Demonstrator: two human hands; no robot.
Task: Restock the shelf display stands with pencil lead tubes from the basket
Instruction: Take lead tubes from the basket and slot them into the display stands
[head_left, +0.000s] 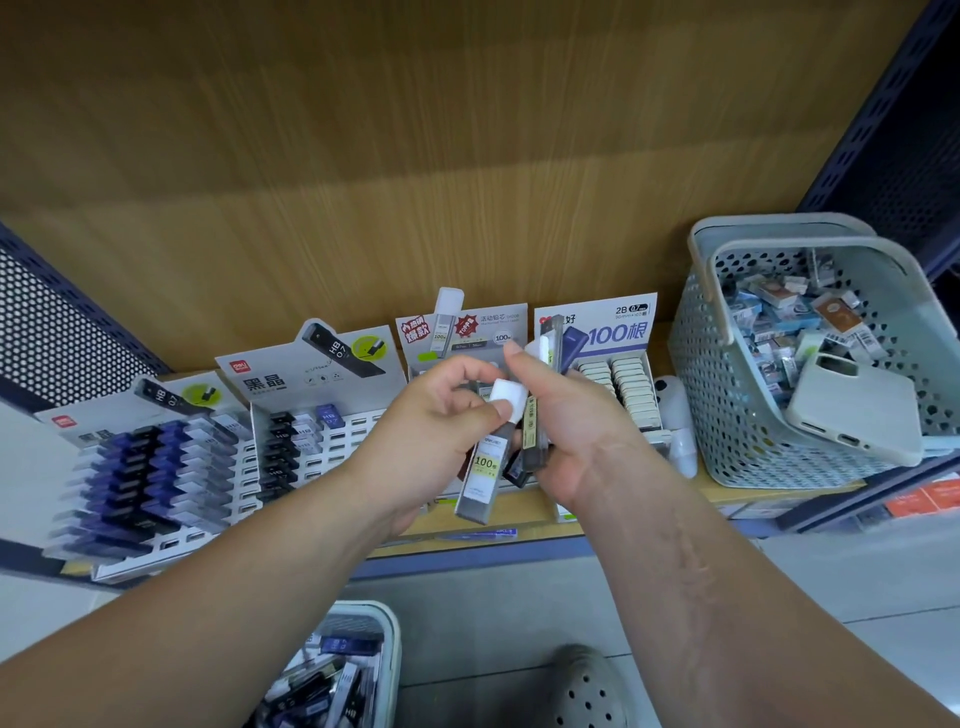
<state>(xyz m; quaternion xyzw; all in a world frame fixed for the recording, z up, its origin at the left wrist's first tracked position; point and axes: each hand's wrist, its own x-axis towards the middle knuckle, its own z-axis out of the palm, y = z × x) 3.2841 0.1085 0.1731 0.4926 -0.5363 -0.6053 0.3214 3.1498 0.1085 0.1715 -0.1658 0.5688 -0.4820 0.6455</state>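
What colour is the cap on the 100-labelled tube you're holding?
White cap on a grey tube; head view shows it best.

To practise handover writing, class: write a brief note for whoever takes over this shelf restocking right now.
Left hand pinches one white-capped lead tube.
Right hand grips a tube bundle.
Done: the 2B stand looks full.
Left: the HB stand has empty slots; the floor basket holds more stock.
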